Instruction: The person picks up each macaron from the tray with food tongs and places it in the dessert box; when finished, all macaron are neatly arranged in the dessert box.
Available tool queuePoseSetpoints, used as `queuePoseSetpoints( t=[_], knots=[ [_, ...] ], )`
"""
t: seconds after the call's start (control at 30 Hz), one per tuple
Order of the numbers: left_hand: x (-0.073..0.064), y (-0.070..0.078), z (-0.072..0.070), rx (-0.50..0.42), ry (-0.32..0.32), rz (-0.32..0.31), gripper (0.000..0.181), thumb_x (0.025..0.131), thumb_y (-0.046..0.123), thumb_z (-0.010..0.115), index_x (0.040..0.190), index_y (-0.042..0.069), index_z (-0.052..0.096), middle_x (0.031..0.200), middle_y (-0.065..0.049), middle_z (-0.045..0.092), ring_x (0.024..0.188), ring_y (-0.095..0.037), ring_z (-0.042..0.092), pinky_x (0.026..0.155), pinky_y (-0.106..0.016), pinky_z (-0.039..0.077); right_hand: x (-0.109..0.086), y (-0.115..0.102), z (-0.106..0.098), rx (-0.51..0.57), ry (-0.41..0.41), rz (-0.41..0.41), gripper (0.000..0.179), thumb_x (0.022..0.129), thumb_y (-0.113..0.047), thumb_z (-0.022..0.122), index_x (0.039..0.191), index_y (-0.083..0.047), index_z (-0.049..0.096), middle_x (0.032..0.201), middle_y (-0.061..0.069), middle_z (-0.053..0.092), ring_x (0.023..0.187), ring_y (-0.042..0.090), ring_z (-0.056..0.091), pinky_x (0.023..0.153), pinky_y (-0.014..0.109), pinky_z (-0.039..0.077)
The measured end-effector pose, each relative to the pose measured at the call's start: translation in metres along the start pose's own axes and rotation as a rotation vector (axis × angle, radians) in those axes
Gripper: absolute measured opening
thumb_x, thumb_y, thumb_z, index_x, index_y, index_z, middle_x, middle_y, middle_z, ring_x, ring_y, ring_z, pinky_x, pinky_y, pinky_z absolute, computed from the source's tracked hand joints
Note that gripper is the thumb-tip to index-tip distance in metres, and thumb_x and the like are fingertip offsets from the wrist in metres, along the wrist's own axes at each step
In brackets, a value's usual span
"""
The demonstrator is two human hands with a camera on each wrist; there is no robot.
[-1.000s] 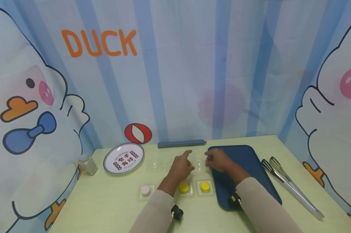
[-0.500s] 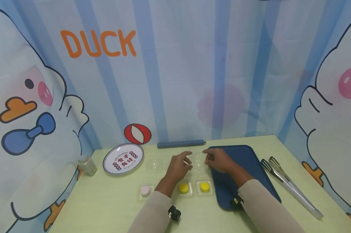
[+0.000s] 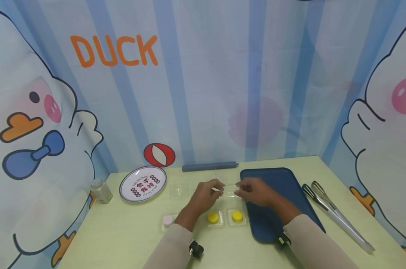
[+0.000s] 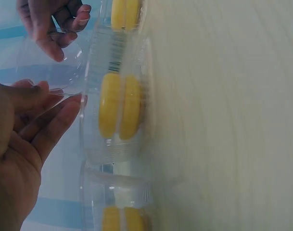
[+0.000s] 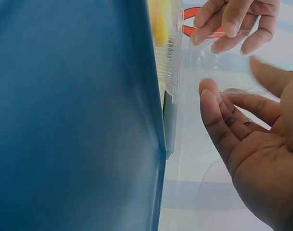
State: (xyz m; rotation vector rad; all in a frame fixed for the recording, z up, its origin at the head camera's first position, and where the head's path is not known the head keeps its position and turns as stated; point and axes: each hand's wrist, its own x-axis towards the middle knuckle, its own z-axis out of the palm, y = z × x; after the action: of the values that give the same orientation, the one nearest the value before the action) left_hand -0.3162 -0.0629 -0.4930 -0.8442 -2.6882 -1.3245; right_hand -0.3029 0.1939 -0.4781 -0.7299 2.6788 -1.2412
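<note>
My left hand (image 3: 206, 194) and right hand (image 3: 258, 192) pinch opposite edges of a clear plastic lid (image 3: 230, 190), raised and tilted between them. Both wrist views show fingers at the lid's sides, the lid (image 4: 52, 65) hanging behind the boxes in the left one. Nearer me, two yellow macarons (image 3: 213, 217) (image 3: 237, 216) sit in clear plastic boxes. A pale pink macaron (image 3: 168, 220) lies in another box at left, partly covered by my left sleeve. From the left wrist, a yellow macaron (image 4: 120, 107) shows side-on with its pale filling.
Another clear lid (image 3: 179, 190) lies left of my hands. A blue tray (image 3: 283, 209) lies under my right forearm, with metal tongs (image 3: 341, 220) beyond it. At left are a printed plate (image 3: 143, 183) and a small jar (image 3: 101, 191). A grey-blue rod (image 3: 209, 166) lies along the back.
Both hands have closed in on the lid and lifted and tilted it. The right forearm has shifted slightly right and the left slightly left. The boxes, tray and tongs stay put.
</note>
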Motion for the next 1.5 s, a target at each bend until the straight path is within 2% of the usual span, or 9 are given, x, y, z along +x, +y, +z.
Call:
queuePoseSetpoints(
  t=[0.13,0.37,0.5,0.6,0.83,1.13,1.2,1.37,1.5],
  knots=[
    [-0.004,0.002,0.000,-0.020,-0.014,0.028,0.016,0.105,0.004,0.069,0.120,0.001,0.074,0.123,-0.014,0.081,0.109,-0.031,0.082,0.095,-0.041,0.067,-0.008,-0.003,0.002,0.027,0.000,0.010,0.053,0.111,-0.035,0.065,0.143,0.007,0.064,0.117,0.017,0.073,0.092,0.027,0.079,0.081,0.035,0.066],
    [-0.009,0.001,0.000,-0.064,-0.047,0.057,0.019,0.105,0.004,0.070,0.124,0.000,0.073,0.127,-0.016,0.078,0.115,-0.034,0.080,0.098,-0.042,0.067,-0.015,-0.008,0.006,0.040,0.026,-0.015,0.047,0.113,-0.033,0.062,0.139,0.006,0.066,0.124,0.020,0.071,0.095,0.031,0.078,0.083,0.037,0.066],
    [-0.011,0.002,0.000,-0.105,-0.091,0.049,0.026,0.103,0.000,0.071,0.129,-0.001,0.071,0.134,-0.018,0.075,0.125,-0.038,0.076,0.100,-0.039,0.065,-0.019,-0.010,0.006,-0.016,0.042,-0.013,0.047,0.111,-0.036,0.064,0.140,0.002,0.066,0.129,0.019,0.073,0.105,0.029,0.076,0.087,0.041,0.064],
    [-0.012,0.003,0.000,-0.136,-0.122,0.040,0.032,0.102,-0.002,0.071,0.134,-0.002,0.070,0.140,-0.020,0.072,0.130,-0.039,0.073,0.103,-0.038,0.064,-0.021,-0.011,0.006,-0.056,0.051,-0.017,0.046,0.108,-0.038,0.069,0.136,-0.001,0.068,0.123,0.015,0.075,0.101,0.021,0.072,0.084,0.040,0.060],
    [-0.018,0.007,-0.003,-0.133,-0.174,0.019,0.041,0.097,-0.003,0.076,0.138,0.000,0.070,0.146,-0.017,0.071,0.133,-0.041,0.071,0.107,-0.043,0.062,-0.027,-0.010,0.006,-0.010,-0.014,-0.032,0.044,0.102,-0.036,0.079,0.128,-0.004,0.064,0.104,0.009,0.070,0.084,0.017,0.063,0.072,0.031,0.055],
    [-0.022,0.005,-0.005,-0.199,-0.246,0.072,0.062,0.092,0.004,0.087,0.148,-0.004,0.062,0.153,-0.021,0.063,0.145,-0.042,0.061,0.118,-0.046,0.054,-0.032,-0.009,0.005,0.021,-0.055,-0.055,0.060,0.098,-0.027,0.084,0.144,0.003,0.059,0.114,0.018,0.068,0.086,0.015,0.060,0.074,0.030,0.053],
    [-0.023,0.006,-0.005,-0.153,-0.241,0.090,0.065,0.092,0.012,0.089,0.150,-0.001,0.062,0.155,-0.019,0.062,0.148,-0.039,0.059,0.122,-0.048,0.052,-0.034,-0.008,0.006,-0.013,-0.045,-0.069,0.066,0.098,-0.030,0.084,0.148,0.003,0.058,0.115,0.017,0.066,0.086,0.014,0.058,0.072,0.029,0.051],
    [-0.026,0.009,-0.004,0.073,-0.205,0.138,0.062,0.095,0.033,0.087,0.147,0.008,0.067,0.153,-0.011,0.067,0.147,-0.033,0.060,0.123,-0.054,0.050,-0.038,-0.005,0.007,-0.057,-0.033,-0.087,0.069,0.097,-0.033,0.084,0.152,-0.001,0.058,0.131,0.016,0.061,0.090,0.019,0.056,0.069,0.029,0.049],
    [-0.031,0.011,-0.001,0.132,-0.196,0.140,0.060,0.094,0.033,0.088,0.145,0.008,0.069,0.150,-0.010,0.069,0.145,-0.034,0.060,0.122,-0.060,0.048,-0.042,-0.002,0.009,-0.054,-0.044,-0.083,0.069,0.097,-0.031,0.084,0.153,-0.001,0.059,0.144,0.018,0.057,0.095,0.020,0.056,0.071,0.030,0.048]
  ],
)
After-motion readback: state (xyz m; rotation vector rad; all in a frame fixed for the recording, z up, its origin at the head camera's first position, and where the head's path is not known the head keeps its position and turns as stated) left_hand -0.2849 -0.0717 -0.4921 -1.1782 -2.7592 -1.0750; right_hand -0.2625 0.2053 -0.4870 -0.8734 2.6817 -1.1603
